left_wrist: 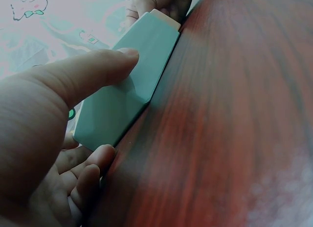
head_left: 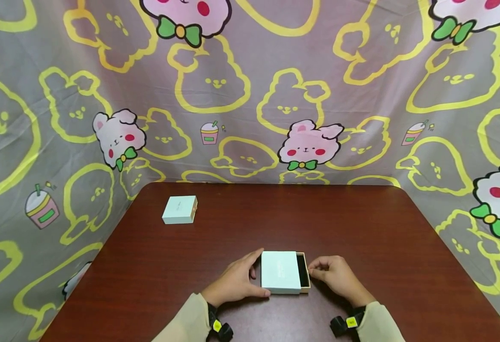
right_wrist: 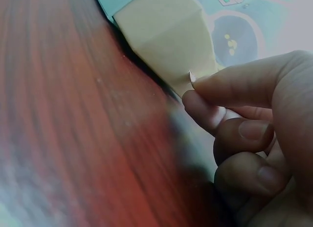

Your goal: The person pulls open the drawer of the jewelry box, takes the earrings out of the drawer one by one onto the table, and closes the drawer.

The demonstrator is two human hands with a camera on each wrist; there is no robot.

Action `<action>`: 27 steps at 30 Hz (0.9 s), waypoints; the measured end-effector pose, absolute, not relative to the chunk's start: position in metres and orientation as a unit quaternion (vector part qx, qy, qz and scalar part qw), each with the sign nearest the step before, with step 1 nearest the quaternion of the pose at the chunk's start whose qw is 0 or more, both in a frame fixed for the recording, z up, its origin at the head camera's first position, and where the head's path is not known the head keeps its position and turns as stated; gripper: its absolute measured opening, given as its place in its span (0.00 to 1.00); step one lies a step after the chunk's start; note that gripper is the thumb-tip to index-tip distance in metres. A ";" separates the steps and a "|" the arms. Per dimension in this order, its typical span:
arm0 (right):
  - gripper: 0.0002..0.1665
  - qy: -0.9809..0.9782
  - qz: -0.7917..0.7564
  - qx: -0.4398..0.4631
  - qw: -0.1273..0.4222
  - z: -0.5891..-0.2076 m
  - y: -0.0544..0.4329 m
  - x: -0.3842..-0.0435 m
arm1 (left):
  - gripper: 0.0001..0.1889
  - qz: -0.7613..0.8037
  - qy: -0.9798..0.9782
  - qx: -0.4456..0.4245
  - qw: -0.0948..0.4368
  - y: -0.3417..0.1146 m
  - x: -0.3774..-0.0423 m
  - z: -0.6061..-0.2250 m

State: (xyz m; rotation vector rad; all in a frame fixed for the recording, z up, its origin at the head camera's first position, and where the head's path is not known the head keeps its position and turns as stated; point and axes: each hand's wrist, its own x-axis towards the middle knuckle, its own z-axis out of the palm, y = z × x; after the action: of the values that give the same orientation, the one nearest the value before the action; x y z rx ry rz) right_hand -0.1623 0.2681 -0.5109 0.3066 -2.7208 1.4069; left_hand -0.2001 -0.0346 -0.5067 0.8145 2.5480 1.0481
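A pale mint drawer-style box lies on the table in front of me. Its tan inner drawer sticks partway out on the right, showing a dark interior. My left hand grips the box cover from the left, thumb along the near side and fingers around the left and far sides. At the drawer's right end, my right hand pinches a small pull tab between thumb and index finger; its other fingers are curled. Most of the tab is hidden by the fingertips.
A second mint box sits at the table's back left, with a bit of tan showing on its right side. The dark red-brown wooden table is bordered by a patterned cloth backdrop behind and at both sides.
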 end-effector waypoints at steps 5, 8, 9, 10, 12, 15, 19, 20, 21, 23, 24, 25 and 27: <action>0.06 -0.886 0.451 0.100 0.031 -0.512 0.270 -0.163 | 0.58 0.364 0.878 0.280 0.134 -0.035 -0.200 -0.506; 0.06 -0.888 0.448 0.102 0.032 -0.511 0.270 -0.162 | 0.58 0.363 0.879 0.282 0.129 -0.035 -0.199 -0.506; 0.06 -0.888 0.447 0.103 0.033 -0.511 0.270 -0.162 | 0.58 0.363 0.879 0.282 0.128 -0.035 -0.199 -0.506; 0.07 -0.889 0.445 0.104 0.034 -0.511 0.271 -0.162 | 0.58 0.363 0.879 0.282 0.127 -0.035 -0.199 -0.506; 0.07 -0.891 0.441 0.104 0.035 -0.511 0.271 -0.162 | 0.58 0.365 0.878 0.282 0.126 -0.035 -0.198 -0.506; 0.07 -0.892 0.439 0.102 0.035 -0.511 0.272 -0.162 | 0.58 0.367 0.877 0.282 0.129 -0.035 -0.198 -0.506; 0.07 -0.889 0.445 0.103 0.032 -0.511 0.273 -0.162 | 0.58 0.368 0.876 0.282 0.134 -0.035 -0.198 -0.506; 0.07 -0.887 0.448 0.104 0.031 -0.511 0.273 -0.162 | 0.58 0.368 0.876 0.281 0.135 -0.035 -0.198 -0.506; 0.07 -0.886 0.450 0.106 0.032 -0.511 0.273 -0.162 | 0.58 0.369 0.876 0.281 0.135 -0.035 -0.198 -0.506; 0.07 -0.885 0.453 0.107 0.030 -0.511 0.274 -0.161 | 0.58 0.370 0.875 0.281 0.136 -0.035 -0.198 -0.506; 0.07 -0.884 0.454 0.108 0.031 -0.511 0.274 -0.161 | 0.58 0.370 0.875 0.281 0.136 -0.035 -0.198 -0.506; 0.07 -0.884 0.453 0.109 0.031 -0.511 0.275 -0.161 | 0.58 0.370 0.875 0.281 0.136 -0.035 -0.198 -0.506; 0.07 -0.884 0.453 0.109 0.033 -0.510 0.275 -0.161 | 0.58 0.369 0.875 0.282 0.135 -0.035 -0.199 -0.505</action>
State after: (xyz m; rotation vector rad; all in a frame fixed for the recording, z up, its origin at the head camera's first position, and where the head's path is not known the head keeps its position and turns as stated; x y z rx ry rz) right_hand -0.1614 0.2750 -0.5099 0.3364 -2.7214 1.3937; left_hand -0.1985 -0.0347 -0.5053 0.8166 2.5365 1.0706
